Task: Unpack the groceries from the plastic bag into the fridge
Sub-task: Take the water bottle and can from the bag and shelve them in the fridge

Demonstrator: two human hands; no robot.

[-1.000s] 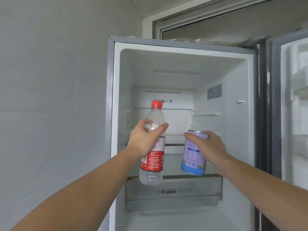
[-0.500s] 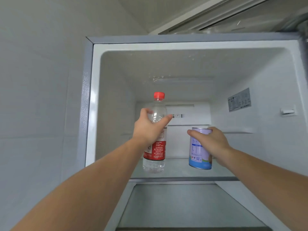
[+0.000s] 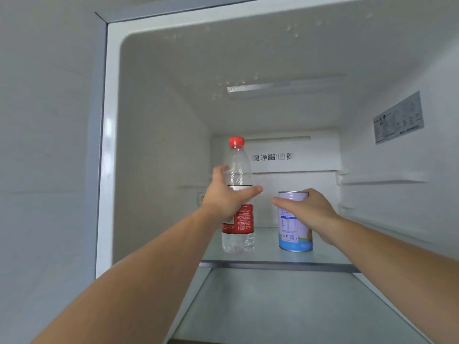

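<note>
Gripping a water bottle (image 3: 238, 194) left hand (image 3: 224, 197), a can (image 3: 295, 227) right hand (image 3: 310, 209), upright on fridge shelf (image 3: 273, 256).

A clear water bottle (image 3: 238, 194) with a red cap and a red label is held upright, its base at or just above the glass shelf (image 3: 268, 256) of the open fridge (image 3: 154, 135); contact cannot be told. To its right, close but apart, a lilac and blue can (image 3: 294, 228) is gripped, upright, low over the same shelf. Both are placed near the shelf's front edge.
</note>
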